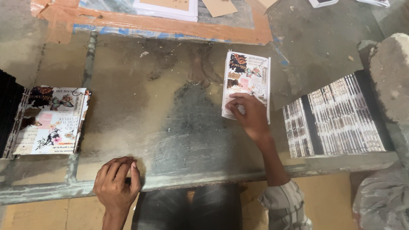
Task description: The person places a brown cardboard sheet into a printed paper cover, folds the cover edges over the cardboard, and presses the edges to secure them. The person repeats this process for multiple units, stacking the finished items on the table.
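Observation:
My right hand (251, 116) rests flat on the near end of a small stack of printed floral cards (247, 79) lying on the glass tabletop (170, 110). Its fingers press down on the top card's lower left corner. My left hand (116, 183) sits at the table's near edge with fingers curled, touching the glass and holding nothing. A second stack of the same floral cards (49, 121) lies at the left, apart from both hands.
A leaning row of bound booklets (338, 117) stands on edge at the right, beside a rough concrete block (392, 72). Dark stacked sheets (8, 108) are at the far left. A taped orange cardboard tray (170, 25) lies at the back. A plastic bag (381, 200) sits at the lower right.

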